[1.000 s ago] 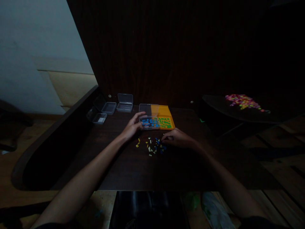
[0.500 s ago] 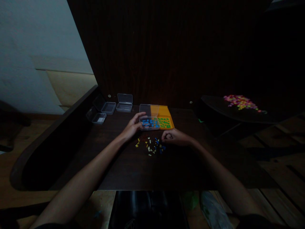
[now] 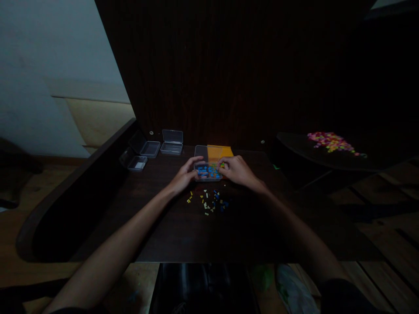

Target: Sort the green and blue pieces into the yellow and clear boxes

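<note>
My left hand (image 3: 185, 176) grips the left end of a clear plastic box (image 3: 207, 179), thumb on the near side and fingers behind. Small blue building bricks (image 3: 203, 170) lie inside it, and its lid stands raised at the back. Over the box's right end, my right hand (image 3: 238, 170) is closed in a pinch; whatever its fingertips hold is too small to make out. An orange box (image 3: 225, 151) sits partly behind the clear one, its green bricks mostly covered by my right hand. Loose cream, yellow and dark blue bricks (image 3: 206, 205) are scattered on the table nearer me.
Three clear open boxes (image 3: 172, 148) stand at the table's back left, beside its raised side panel (image 3: 78, 187). A dark upright board (image 3: 229, 74) rises behind. On a dark surface at the right lies a heap of pink and yellow pieces (image 3: 332, 142).
My right hand has moved up and away from the loose bricks to the boxes' right side. The clear box, in my left hand, has shifted slightly right and nearer me.
</note>
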The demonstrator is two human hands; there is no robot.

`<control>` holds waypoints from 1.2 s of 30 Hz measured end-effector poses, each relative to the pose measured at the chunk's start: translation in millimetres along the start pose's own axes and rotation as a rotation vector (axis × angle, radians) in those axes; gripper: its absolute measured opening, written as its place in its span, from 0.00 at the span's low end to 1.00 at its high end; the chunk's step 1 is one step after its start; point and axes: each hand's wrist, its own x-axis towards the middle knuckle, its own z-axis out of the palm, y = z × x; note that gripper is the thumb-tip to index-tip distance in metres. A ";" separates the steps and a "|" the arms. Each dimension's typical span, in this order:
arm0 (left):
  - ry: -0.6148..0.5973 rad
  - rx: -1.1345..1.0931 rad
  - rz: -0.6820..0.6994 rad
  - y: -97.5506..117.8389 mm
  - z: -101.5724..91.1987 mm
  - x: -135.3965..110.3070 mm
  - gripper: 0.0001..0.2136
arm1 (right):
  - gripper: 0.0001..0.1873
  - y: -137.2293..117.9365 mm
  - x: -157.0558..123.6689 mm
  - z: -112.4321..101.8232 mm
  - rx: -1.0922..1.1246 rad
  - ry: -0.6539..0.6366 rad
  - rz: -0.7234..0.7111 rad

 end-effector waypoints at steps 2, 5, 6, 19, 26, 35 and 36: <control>-0.006 0.001 0.006 -0.3 -0.3 0.5 0.29 | 0.13 -5.4 2.0 2.2 -0.146 -0.030 0.046; -0.012 0.017 0.024 -2.1 -0.9 1.3 0.28 | 0.15 -10.7 3.5 5.3 -0.295 -0.085 0.105; -0.013 0.023 0.029 -2.7 -1.1 1.5 0.28 | 0.16 -12.1 3.9 6.3 -0.323 -0.098 0.115; -0.017 0.043 0.036 -4.1 -0.8 1.7 0.29 | 0.16 -16.9 3.5 1.9 -0.226 -0.112 0.139; -0.015 0.022 0.026 -3.1 -1.8 1.8 0.29 | 0.13 -0.7 -14.8 -16.5 -0.017 -0.040 0.048; -0.022 -0.007 0.025 -7.0 -4.0 3.6 0.29 | 0.11 29.3 -63.5 -9.3 0.015 -0.423 -0.108; -0.022 -0.008 0.025 -7.1 -4.2 3.5 0.29 | 0.12 31.7 -67.0 -6.1 0.015 -0.430 -0.117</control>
